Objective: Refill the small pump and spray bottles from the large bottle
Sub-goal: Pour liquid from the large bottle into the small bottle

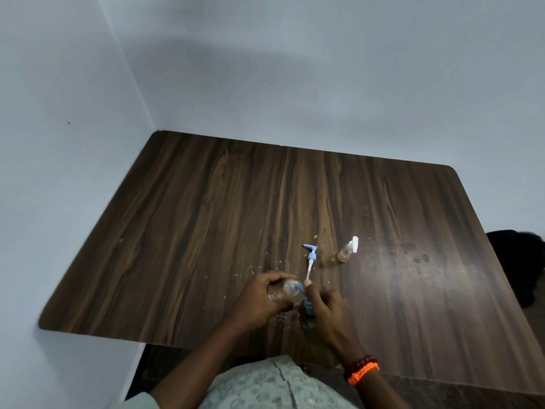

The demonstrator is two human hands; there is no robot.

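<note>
Left hand [259,296] grips a tilted clear plastic bottle [284,292], pouring; right hand [327,308] steadies a blue-topped bottle [308,308]; white-capped spray bottle [348,250] waits.

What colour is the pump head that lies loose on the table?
Light blue, with a white tube; the pump head shows only in the head view.

In our left hand [259,299] we hold a clear bottle [284,292] with brownish liquid; just right of that grip, the pump head [308,305] under our right hand [327,312] is light blue. Beyond both grips, a blue-and-white pump [311,256] lies on the dark wood-grain table [206,216]. Our right wrist wears 2 bracelets [362,369], dark red and orange.
</note>
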